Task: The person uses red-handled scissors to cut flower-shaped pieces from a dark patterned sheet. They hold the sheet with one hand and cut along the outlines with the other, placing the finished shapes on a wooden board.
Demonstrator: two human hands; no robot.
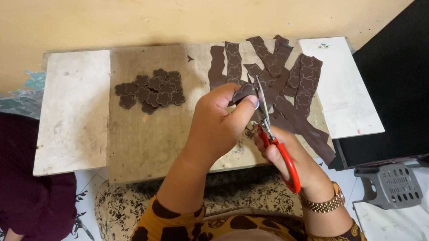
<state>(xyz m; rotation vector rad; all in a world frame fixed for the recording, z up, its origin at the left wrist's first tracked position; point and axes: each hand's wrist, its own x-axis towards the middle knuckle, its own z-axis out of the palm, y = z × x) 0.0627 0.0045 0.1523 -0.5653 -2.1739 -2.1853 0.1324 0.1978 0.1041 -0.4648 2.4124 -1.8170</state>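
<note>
1. Left hand raised over the middle of the table, fingers curled and pinched on a small brown cut-out piece.
2. Right hand just below and to the right, wrist bent inward, closed through the red handles of the scissors; blades pointing up, meeting the pinched piece.
3. Gold watch on the right wrist; patterned mustard-and-brown sleeves on both forearms.
4. No packages, labels or signs to be made out.
5. Heap of brown scalloped strips lying beyond and right of the hands, partly hidden by them.
6. Cluster of finished brown scalloped shapes on the table's far left, well apart from the hands.
7. At the left edge, another person in a dark maroon sleeve; grey perforated plastic stool on the floor at lower right.
</note>
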